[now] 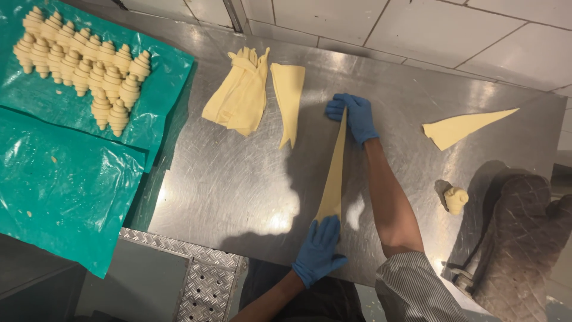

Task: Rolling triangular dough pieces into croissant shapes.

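A long thin triangle of pale dough (335,173) lies stretched on the steel table (238,179). My right hand (356,114), in a blue glove, pinches its narrow far end. My left hand (319,250), also gloved in blue, presses flat on its wide near end at the table's front edge. Further back lie a stack of cut dough triangles (238,95) and a single triangle (289,98) beside it.
Several rolled raw croissants (83,62) sit in rows on green plastic sheeting (65,179) at the left. Another dough triangle (462,126) and one rolled croissant (456,200) lie at the right, near a grey oven mitt (518,238). White tiled wall behind.
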